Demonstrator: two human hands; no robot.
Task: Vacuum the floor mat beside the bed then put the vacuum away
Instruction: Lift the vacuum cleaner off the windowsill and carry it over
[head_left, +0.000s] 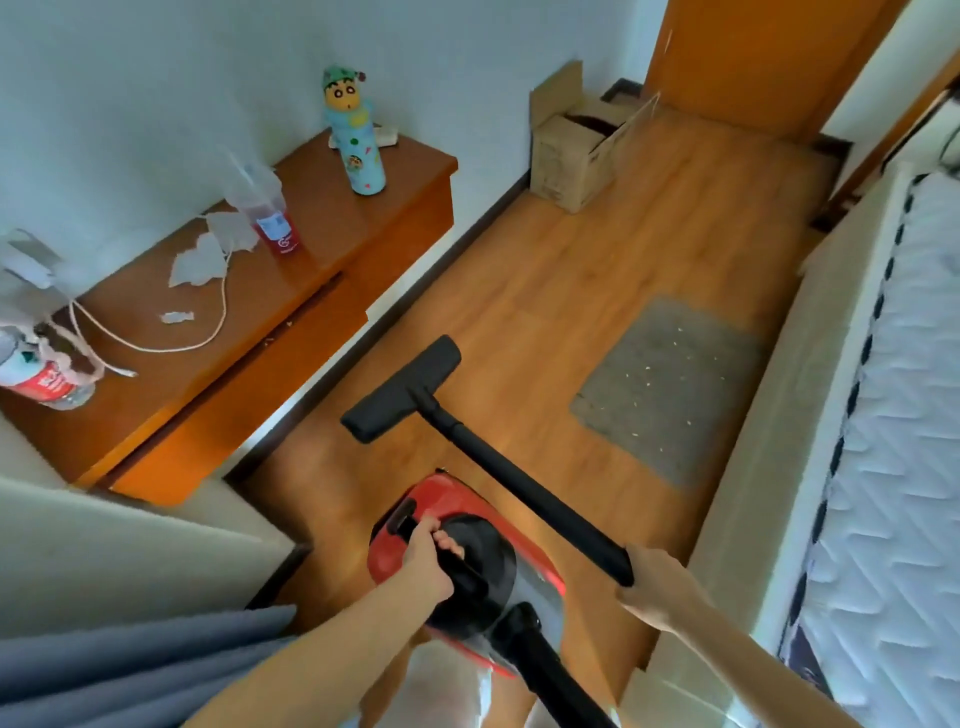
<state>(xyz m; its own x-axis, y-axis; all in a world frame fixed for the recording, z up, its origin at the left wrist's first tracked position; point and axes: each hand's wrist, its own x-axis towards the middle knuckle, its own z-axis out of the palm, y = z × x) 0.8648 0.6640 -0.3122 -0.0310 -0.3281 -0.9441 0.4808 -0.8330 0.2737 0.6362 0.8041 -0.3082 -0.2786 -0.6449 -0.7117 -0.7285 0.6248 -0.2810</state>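
Gripping vacuum (457, 561) handle, wand (530, 499), seemingly lifted

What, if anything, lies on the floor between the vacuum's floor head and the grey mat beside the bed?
Nothing visible does. The floor head sits left of the mat, with only bare wooden floor between them. The cardboard box stands farther off by the wall, off that path.
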